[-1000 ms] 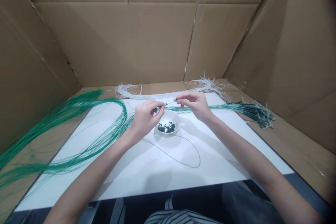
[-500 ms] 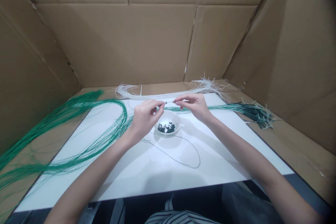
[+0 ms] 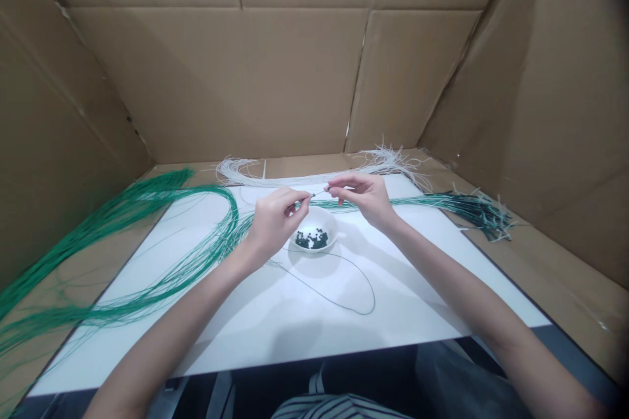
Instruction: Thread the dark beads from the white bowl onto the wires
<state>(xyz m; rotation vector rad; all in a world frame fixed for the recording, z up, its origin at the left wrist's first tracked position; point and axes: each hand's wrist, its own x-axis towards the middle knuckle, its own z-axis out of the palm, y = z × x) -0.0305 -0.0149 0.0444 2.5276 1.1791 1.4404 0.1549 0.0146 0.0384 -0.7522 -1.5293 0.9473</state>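
Observation:
Above a white bowl (image 3: 331, 230), my two hands face each other with a short stretch of thin cord (image 3: 319, 193) between their fingertips. My left hand (image 3: 276, 219) is closed in a pinch on this cord, and a tiny dark bead (image 3: 312, 196) shows at its fingertips. My right hand (image 3: 364, 198) pinches the other end of the stretch; whether a bead is in its fingers is hidden. Small dark beads (image 3: 314, 239) lie loose in the bowl. A thin dark cord loop (image 3: 374, 298) rests on the white board in front of the bowl.
A bundle of green cords (image 3: 162, 294) curves across the left of the white board (image 3: 417, 314). Dark green cord ends (image 3: 479, 213) lie at the right, white cords (image 3: 275, 180) along the back. Cardboard walls (image 3: 255, 78) enclose the back and sides.
My left hand has shifted slightly right, and the stretch of cord between the hands now slants up toward my right hand. The bowl and the cord loop look unmoved.

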